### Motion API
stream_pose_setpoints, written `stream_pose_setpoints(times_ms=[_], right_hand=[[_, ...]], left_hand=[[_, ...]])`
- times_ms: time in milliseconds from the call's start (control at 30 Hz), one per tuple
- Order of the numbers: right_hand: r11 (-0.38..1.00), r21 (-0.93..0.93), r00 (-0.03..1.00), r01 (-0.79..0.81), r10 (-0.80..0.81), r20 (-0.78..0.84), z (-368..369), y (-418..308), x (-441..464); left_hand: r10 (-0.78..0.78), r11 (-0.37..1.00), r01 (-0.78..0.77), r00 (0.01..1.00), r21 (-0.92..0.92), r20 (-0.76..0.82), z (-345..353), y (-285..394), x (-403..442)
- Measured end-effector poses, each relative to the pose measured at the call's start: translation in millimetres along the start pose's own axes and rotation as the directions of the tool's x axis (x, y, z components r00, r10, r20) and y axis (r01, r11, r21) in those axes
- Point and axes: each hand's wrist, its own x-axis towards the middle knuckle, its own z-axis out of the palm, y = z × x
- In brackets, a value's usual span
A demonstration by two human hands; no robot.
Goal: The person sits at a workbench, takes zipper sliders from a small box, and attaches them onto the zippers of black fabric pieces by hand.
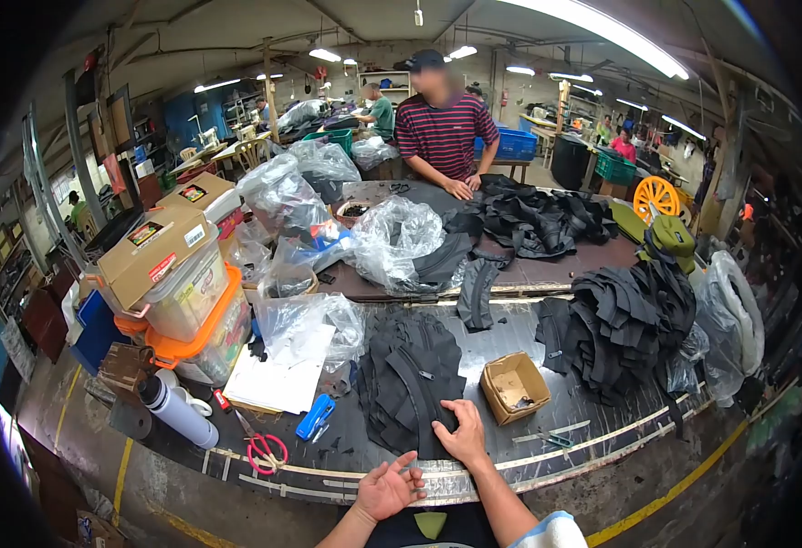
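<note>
A pile of black fabric strips (pixel 392 402), the top ones fitted with zippers, lies in front of me at the near side of the table. My right hand (pixel 463 433) rests on the pile's right edge, its thumb and bent fingers apart. Just off the near edge, my left hand (pixel 389 489) is turned palm up with its fingers spread and nothing in it. To the right of the pile stands an open cardboard box (pixel 514 391) with small dark parts at its bottom. A blue stapler (pixel 316 416) and pink-handled scissors (pixel 265 451) lie to the left.
More black pieces are heaped at the right (pixel 624 320) and on the far table (pixel 547 219), where a person in a striped shirt (pixel 446 137) stands. Left are white paper (pixel 282 370), a bottle (pixel 180 413), plastic tubs (pixel 202 310) and clear bags (pixel 396 237).
</note>
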Motion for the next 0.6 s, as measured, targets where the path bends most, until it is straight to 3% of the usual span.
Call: stream_pose_setpoints(times_ms=[600], right_hand=[[1.0,-0.017,1.0,0.016,-0.016,-0.019,3.8,3.9,-2.8]], left_hand=[[-0.018,1.0,0.019,0.998,0.02,-0.055,-1.2,-0.8,-0.7]])
